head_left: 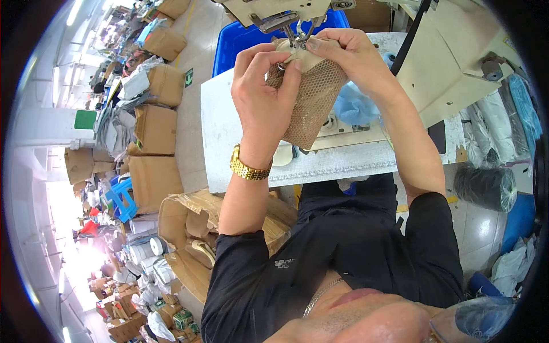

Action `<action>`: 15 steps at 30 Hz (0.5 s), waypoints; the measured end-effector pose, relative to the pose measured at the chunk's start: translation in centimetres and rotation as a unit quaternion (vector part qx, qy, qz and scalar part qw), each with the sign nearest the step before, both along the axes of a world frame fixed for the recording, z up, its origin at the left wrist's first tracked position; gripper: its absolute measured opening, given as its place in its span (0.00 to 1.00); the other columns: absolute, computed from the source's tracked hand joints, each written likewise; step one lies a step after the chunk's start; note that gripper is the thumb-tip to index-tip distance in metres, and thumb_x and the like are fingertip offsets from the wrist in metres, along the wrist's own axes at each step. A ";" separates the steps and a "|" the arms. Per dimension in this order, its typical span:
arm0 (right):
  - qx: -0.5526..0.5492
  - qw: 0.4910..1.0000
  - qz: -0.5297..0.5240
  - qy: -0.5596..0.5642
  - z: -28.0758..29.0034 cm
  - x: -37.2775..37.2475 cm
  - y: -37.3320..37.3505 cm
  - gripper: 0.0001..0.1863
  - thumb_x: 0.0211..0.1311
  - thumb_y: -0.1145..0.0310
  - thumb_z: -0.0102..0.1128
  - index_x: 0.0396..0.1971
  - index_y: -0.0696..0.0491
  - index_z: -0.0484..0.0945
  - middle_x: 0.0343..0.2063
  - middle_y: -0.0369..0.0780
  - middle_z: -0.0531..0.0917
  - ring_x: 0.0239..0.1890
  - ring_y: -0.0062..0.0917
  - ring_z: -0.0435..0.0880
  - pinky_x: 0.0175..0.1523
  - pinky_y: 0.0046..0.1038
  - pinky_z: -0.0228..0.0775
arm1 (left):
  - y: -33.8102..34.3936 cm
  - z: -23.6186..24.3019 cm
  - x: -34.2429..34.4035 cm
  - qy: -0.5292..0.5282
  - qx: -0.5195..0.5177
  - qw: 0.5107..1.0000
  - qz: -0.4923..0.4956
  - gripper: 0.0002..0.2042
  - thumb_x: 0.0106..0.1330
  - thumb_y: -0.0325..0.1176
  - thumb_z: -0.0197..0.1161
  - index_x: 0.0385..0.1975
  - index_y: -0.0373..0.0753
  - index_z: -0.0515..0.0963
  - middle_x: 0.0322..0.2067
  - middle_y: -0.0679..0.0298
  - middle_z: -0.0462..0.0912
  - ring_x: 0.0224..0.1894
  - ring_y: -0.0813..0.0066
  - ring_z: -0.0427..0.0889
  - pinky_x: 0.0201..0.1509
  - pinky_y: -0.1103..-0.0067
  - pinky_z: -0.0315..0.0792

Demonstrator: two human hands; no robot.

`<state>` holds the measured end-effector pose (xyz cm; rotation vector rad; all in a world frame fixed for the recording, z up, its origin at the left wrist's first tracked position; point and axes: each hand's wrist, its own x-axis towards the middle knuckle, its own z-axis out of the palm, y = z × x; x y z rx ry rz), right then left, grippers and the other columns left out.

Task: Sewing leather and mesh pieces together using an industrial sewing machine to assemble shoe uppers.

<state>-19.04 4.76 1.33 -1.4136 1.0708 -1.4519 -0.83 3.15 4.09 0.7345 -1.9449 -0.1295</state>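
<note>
- One sewing machine [457,51] stands on my bench [229,143]; I take it as the landmark for everything here.
- One mesh piece [311,100], tan netting with a pale cloth edge on top, hangs under the machine's needle head [286,14], its top edge right at the metal foot.
- Two hands are on it, both mine. My left hand [263,94] is on the side of the mesh away from the machine's body, fingers pressed together, thumb and fingertips pinching the top corner of the mesh.
- My right hand [349,54] is on the side nearer the machine's body, also pinched shut on the cloth edge, just below the foot.
- So the mesh lies between my two hands, touching both, and most of it dangles below my left palm and over the machine's flat plate.
- One gold watch [250,168] sits on my left wrist, at the near edge of the bench.
- One blue crate [240,43] shows behind the machine's head, past the bench's far edge.
- One wad of light blue cloth [354,106] lies on the bench beside the machine's base, under my right forearm.
- One open carton [189,228] stands on the floor below the bench's near left corner, with pale pieces in it; I cannot count them.
- Several brown boxes [154,131] are stacked well off to the left of the machine; I make out at least five.
</note>
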 end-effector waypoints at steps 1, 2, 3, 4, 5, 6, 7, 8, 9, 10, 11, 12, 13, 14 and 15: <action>-0.015 1.000 0.002 0.002 -0.1 -0.1 -0.1 0.11 0.66 0.60 0.61 0.35 0.53 0.83 0.26 0.27 0.81 0.29 0.06 0.77 0.32 0.12 0.68 | -0.1 -0.2 0.0 0.019 0.024 0.999 -0.017 0.09 0.53 0.27 0.70 0.33 0.34 0.81 0.38 0.56 0.80 0.37 0.65 0.82 0.40 0.76 0.77; -0.014 1.000 0.001 0.002 -0.1 -0.2 -0.1 0.11 0.66 0.60 0.61 0.35 0.53 0.83 0.26 0.27 0.81 0.29 0.06 0.77 0.32 0.12 0.68 | -0.2 -0.3 -0.1 0.039 0.048 0.998 -0.034 0.08 0.53 0.27 0.70 0.32 0.34 0.81 0.39 0.55 0.81 0.38 0.64 0.82 0.41 0.76 0.77; -0.012 1.000 0.006 0.002 -0.1 -0.2 0.0 0.11 0.66 0.60 0.61 0.35 0.53 0.83 0.26 0.27 0.81 0.29 0.06 0.77 0.32 0.13 0.68 | -0.3 -0.3 -0.1 0.039 0.050 0.997 -0.034 0.08 0.53 0.27 0.70 0.32 0.34 0.81 0.39 0.55 0.81 0.38 0.64 0.82 0.41 0.76 0.77; -0.011 1.000 0.010 0.002 0.0 -0.2 0.0 0.12 0.66 0.60 0.62 0.35 0.53 0.83 0.26 0.27 0.82 0.29 0.06 0.76 0.32 0.13 0.68 | -0.3 -0.2 0.0 0.039 0.048 0.997 -0.037 0.08 0.53 0.27 0.70 0.32 0.34 0.82 0.39 0.55 0.81 0.38 0.65 0.83 0.41 0.76 0.78; -0.010 1.000 0.010 0.003 0.0 -0.1 0.1 0.12 0.66 0.60 0.62 0.35 0.53 0.83 0.26 0.27 0.82 0.29 0.06 0.76 0.32 0.13 0.68 | -0.4 -0.2 0.0 0.039 0.046 0.997 -0.040 0.08 0.54 0.27 0.70 0.32 0.34 0.82 0.39 0.55 0.82 0.38 0.65 0.83 0.42 0.76 0.78; -0.017 1.000 -0.006 -0.003 0.2 0.1 0.2 0.13 0.64 0.59 0.62 0.33 0.55 0.83 0.24 0.28 0.81 0.27 0.08 0.75 0.30 0.15 0.67 | -0.4 -0.2 0.0 0.040 0.048 0.997 -0.041 0.08 0.54 0.27 0.70 0.32 0.34 0.82 0.39 0.55 0.82 0.38 0.65 0.83 0.42 0.76 0.78; -0.024 0.999 -0.022 -0.008 0.2 0.3 0.3 0.14 0.62 0.59 0.63 0.31 0.57 0.83 0.22 0.30 0.80 0.25 0.10 0.75 0.28 0.17 0.66 | -0.5 -0.3 0.0 0.038 0.047 0.997 -0.045 0.08 0.53 0.27 0.70 0.32 0.34 0.82 0.39 0.56 0.82 0.38 0.65 0.83 0.41 0.76 0.79; -0.022 0.999 -0.022 -0.007 0.2 0.3 0.4 0.14 0.62 0.59 0.63 0.31 0.57 0.83 0.22 0.30 0.80 0.25 0.10 0.75 0.28 0.17 0.66 | -0.6 -0.3 0.0 0.037 0.046 0.997 -0.048 0.08 0.53 0.27 0.70 0.32 0.34 0.82 0.38 0.56 0.82 0.37 0.66 0.84 0.41 0.76 0.79; -0.022 0.999 -0.023 -0.005 0.2 0.4 0.5 0.15 0.62 0.59 0.63 0.32 0.57 0.83 0.22 0.30 0.80 0.25 0.10 0.75 0.29 0.17 0.66 | -0.7 -0.3 0.1 0.037 0.047 0.997 -0.049 0.08 0.53 0.27 0.70 0.32 0.34 0.82 0.38 0.56 0.82 0.37 0.66 0.84 0.41 0.76 0.79; -0.022 0.999 -0.024 -0.003 0.2 0.4 0.5 0.15 0.62 0.59 0.63 0.32 0.57 0.83 0.23 0.31 0.81 0.26 0.10 0.75 0.30 0.17 0.67 | -0.8 -0.3 0.2 0.033 0.047 0.997 -0.054 0.08 0.53 0.27 0.70 0.32 0.34 0.82 0.38 0.56 0.83 0.37 0.66 0.84 0.41 0.77 0.79; -0.021 0.999 -0.025 -0.002 0.2 0.4 0.5 0.15 0.62 0.59 0.63 0.32 0.57 0.83 0.23 0.31 0.81 0.26 0.10 0.75 0.30 0.17 0.67 | -1.0 -0.3 0.3 0.029 0.047 0.997 -0.059 0.08 0.53 0.27 0.70 0.32 0.34 0.82 0.38 0.57 0.83 0.37 0.67 0.84 0.41 0.77 0.79; -0.031 0.999 -0.022 -0.011 0.1 0.5 0.4 0.15 0.62 0.59 0.63 0.33 0.57 0.84 0.24 0.31 0.81 0.27 0.10 0.76 0.31 0.18 0.68 | -1.0 -0.2 0.4 0.030 0.049 0.997 -0.059 0.08 0.53 0.27 0.70 0.32 0.34 0.82 0.38 0.57 0.83 0.37 0.67 0.84 0.41 0.77 0.79; -0.040 0.999 -0.020 -0.021 0.1 0.5 0.4 0.15 0.62 0.59 0.63 0.34 0.57 0.84 0.24 0.31 0.82 0.27 0.10 0.76 0.32 0.18 0.69 | -1.1 -0.1 0.4 0.029 0.050 0.996 -0.064 0.08 0.53 0.27 0.71 0.32 0.34 0.82 0.38 0.57 0.83 0.37 0.67 0.84 0.41 0.77 0.79; -0.038 0.999 -0.020 -0.019 0.0 0.6 0.6 0.15 0.62 0.59 0.63 0.34 0.57 0.84 0.24 0.31 0.82 0.27 0.10 0.76 0.32 0.18 0.69 | -1.1 0.0 0.4 0.028 0.051 0.996 -0.068 0.08 0.53 0.27 0.71 0.33 0.34 0.82 0.38 0.57 0.83 0.37 0.68 0.84 0.40 0.78 0.79; -0.031 0.999 -0.020 -0.007 -0.1 0.6 0.7 0.13 0.63 0.60 0.63 0.36 0.56 0.83 0.27 0.30 0.83 0.30 0.09 0.77 0.35 0.16 0.69 | -1.3 0.0 0.5 0.029 0.052 0.996 -0.068 0.08 0.53 0.27 0.71 0.33 0.34 0.82 0.38 0.57 0.83 0.37 0.68 0.84 0.40 0.78 0.79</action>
